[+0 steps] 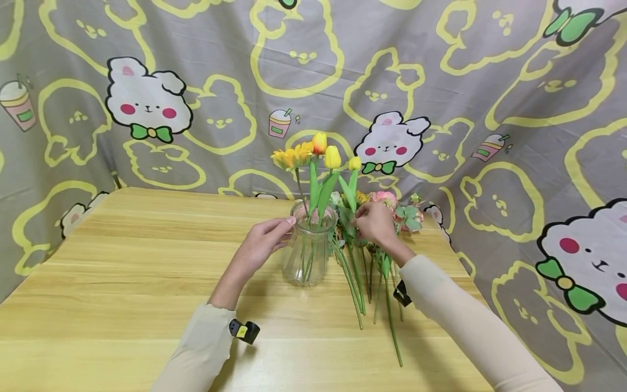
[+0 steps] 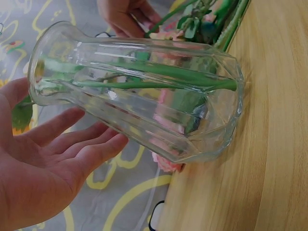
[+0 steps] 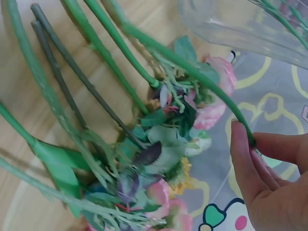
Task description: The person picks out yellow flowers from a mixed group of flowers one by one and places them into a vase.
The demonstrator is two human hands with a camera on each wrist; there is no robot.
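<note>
A clear glass vase (image 1: 293, 264) stands upright on the table, holding a yellow daisy-like flower (image 1: 294, 156), a red-and-yellow tulip (image 1: 319, 143) and a yellow tulip (image 1: 333, 157). My left hand (image 1: 259, 242) is at the vase's left side, thumb by the rim. In the left wrist view its fingers (image 2: 91, 147) reach out fairly straight along the glass. To the right of the vase, my right hand (image 1: 377, 222) pinches the green stem (image 3: 211, 86) of a smaller yellow tulip (image 1: 355, 163) between thumb and fingers, with the bloom held upright above the hand.
Right of the vase lies a bunch of flowers with pink blooms (image 1: 384, 198), eucalyptus-like leaves (image 1: 410, 216) and long green stems (image 1: 390, 321) pointing toward me. Behind the wooden table (image 1: 122, 283) hangs a grey cartoon-print curtain (image 1: 220, 71).
</note>
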